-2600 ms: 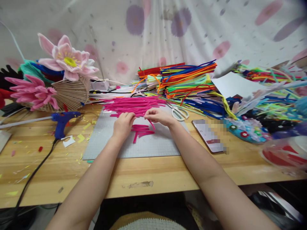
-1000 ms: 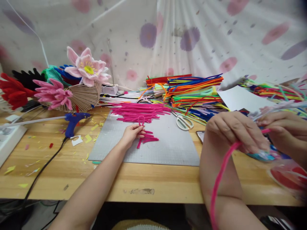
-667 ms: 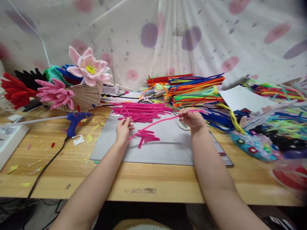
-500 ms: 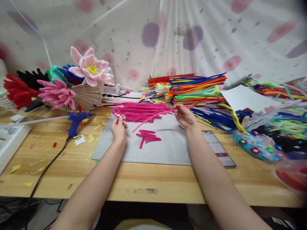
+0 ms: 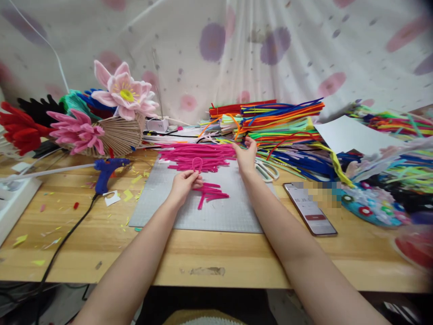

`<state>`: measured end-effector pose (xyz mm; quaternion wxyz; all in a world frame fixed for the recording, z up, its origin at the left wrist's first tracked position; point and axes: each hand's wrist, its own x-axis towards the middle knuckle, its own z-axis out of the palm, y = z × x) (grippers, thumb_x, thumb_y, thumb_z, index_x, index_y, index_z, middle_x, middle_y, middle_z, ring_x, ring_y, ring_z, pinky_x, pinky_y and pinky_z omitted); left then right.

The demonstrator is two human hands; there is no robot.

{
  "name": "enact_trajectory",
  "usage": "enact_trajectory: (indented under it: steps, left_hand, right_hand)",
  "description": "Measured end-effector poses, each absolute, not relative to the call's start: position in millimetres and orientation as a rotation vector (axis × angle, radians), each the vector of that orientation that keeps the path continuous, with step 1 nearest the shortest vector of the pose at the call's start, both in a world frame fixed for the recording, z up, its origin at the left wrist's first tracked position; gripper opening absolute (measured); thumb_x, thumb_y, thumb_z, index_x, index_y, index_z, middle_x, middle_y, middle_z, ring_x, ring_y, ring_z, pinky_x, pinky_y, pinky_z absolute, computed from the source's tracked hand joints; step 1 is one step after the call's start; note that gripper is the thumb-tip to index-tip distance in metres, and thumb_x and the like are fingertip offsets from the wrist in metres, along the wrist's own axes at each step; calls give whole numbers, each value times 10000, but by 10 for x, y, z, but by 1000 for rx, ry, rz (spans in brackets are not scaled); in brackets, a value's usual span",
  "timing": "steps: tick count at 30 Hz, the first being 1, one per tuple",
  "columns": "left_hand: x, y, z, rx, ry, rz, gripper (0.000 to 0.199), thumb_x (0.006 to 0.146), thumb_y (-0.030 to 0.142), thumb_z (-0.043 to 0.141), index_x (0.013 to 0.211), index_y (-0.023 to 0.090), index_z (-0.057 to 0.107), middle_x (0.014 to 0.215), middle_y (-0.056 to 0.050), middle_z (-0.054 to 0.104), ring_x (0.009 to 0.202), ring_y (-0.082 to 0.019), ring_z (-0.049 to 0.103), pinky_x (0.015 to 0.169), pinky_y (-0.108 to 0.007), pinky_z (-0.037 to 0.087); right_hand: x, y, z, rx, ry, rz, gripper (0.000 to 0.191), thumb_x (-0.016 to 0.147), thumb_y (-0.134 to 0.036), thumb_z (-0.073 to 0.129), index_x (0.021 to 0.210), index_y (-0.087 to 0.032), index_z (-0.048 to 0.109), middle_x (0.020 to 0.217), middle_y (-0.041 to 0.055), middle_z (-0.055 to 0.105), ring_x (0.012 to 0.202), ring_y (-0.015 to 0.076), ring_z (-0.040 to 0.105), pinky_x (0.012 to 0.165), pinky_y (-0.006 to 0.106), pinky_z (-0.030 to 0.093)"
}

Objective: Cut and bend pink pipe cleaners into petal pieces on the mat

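My left hand (image 5: 187, 183) pinches a magenta pipe cleaner (image 5: 197, 159) bent into a small upright loop. It is held in front of a thick pile of long magenta pipe cleaners (image 5: 189, 153). Several short folded magenta pieces (image 5: 213, 192) lie on the grey cutting mat (image 5: 155, 203), just beside that hand. My right hand (image 5: 246, 158) reaches to the pile's right end, thumb and fingers apart, with nothing visible between them. Right of its wrist are the pale handles of scissors (image 5: 268, 171), their blades hidden.
A blue glue gun (image 5: 107, 174) with a black cord rests at left, near pipe-cleaner flowers (image 5: 126, 92). Colourful pipe-cleaner bundles (image 5: 280, 119) line the back. A phone (image 5: 313, 210) lies right of the mat, and a white sheet (image 5: 355, 135) sits farther back.
My left hand has moved right with the loop. My right hand has let go of the long magenta pipe cleaner and shifted left to the pile's end, uncovering the scissors' handles.
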<state>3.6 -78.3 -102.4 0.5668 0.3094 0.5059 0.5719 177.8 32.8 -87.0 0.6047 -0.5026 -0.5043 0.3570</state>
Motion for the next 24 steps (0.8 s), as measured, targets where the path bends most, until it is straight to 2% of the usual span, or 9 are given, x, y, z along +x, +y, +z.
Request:
enact_trajectory:
  steps: [2, 4, 6, 10, 15, 20, 24]
  left_hand:
    - [87, -804, -1013, 768, 1158, 1250, 130, 683, 215, 648, 704, 99, 594, 627, -29, 631, 492, -83, 582, 508, -201, 495]
    - [127, -817, -1005, 794, 1143, 1160, 113, 705, 209, 631, 730, 102, 602, 629, -35, 636, 490, -89, 589, 505, -203, 497]
    - [141, -821, -1003, 807, 1145, 1090, 83, 723, 181, 610, 741, 100, 605, 625, -38, 635, 488, -95, 593, 501, -208, 500]
    - [99, -822, -1007, 792, 1136, 999, 64, 751, 141, 569, 758, 92, 609, 693, -66, 655, 555, -111, 623, 511, -209, 506]
    - [63, -845, -991, 799, 1147, 926, 65, 746, 135, 576, 738, 86, 618, 713, -83, 662, 596, -130, 639, 513, -207, 507]
    - [77, -869, -961, 815, 1171, 871, 78, 715, 148, 618, 677, 80, 628, 657, -93, 654, 541, -132, 627, 493, -215, 501]
    - [71, -868, -956, 814, 1168, 854, 99, 704, 167, 634, 651, 83, 631, 605, -97, 644, 494, -135, 613, 474, -218, 496]
  right_hand:
    - [1749, 71, -881, -1118, -1379, 909, 281, 691, -337, 611, 914, -181, 542, 812, 17, 562, 616, 90, 516, 492, 198, 442]
    - [1677, -148, -907, -1012, -1679, 1224, 257, 663, -388, 622, 773, -165, 554, 645, -17, 526, 498, 73, 452, 407, 188, 374]
    - [1595, -271, -964, -931, -1790, 1426, 265, 659, -410, 617, 717, -165, 533, 550, -49, 484, 415, 53, 390, 370, 183, 320]
    - [1521, -268, -1103, -933, -1708, 1452, 289, 670, -422, 601, 632, -175, 458, 443, -82, 419, 348, 45, 350, 347, 182, 274]
    - [1563, -249, -1118, -868, -1673, 1504, 292, 650, -420, 628, 677, -169, 482, 453, -81, 459, 347, 48, 370, 354, 186, 301]
    - [1604, -317, -1058, -761, -1670, 1642, 297, 640, -408, 652, 707, -159, 505, 523, -62, 498, 424, 51, 428, 403, 180, 346]
    - [1615, -312, -1061, -753, -1651, 1613, 291, 652, -417, 640, 695, -167, 498, 525, -67, 483, 427, 47, 412, 415, 179, 350]
